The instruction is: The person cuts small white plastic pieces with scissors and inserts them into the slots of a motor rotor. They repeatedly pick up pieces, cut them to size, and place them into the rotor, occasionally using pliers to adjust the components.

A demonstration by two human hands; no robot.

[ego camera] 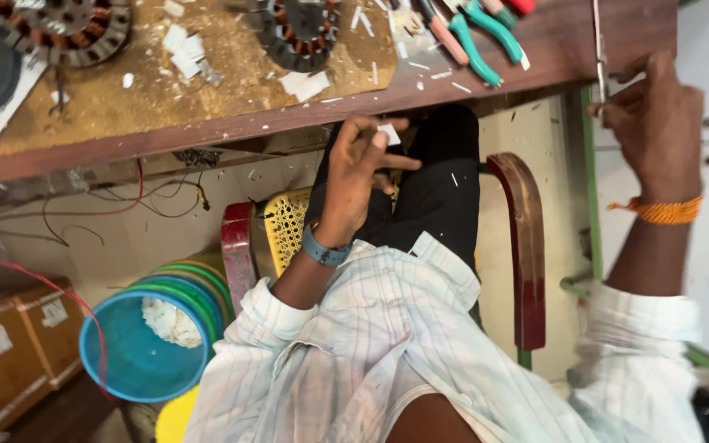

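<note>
At the table edge, right hand [654,123] holds strip [598,49] upright.

Beyond the left hand [359,176], a wound motor stator [299,33] is cut off by the top edge, as is a second stator [59,31] further left. The handles of the pliers [478,37] between the two hands are cropped by the same edge. What is pinched in the right hand [658,123] cannot be told; only a thin strip [599,57] is seen above it. The small white piece [389,134] at the left fingertips is too small to be identified.
</note>
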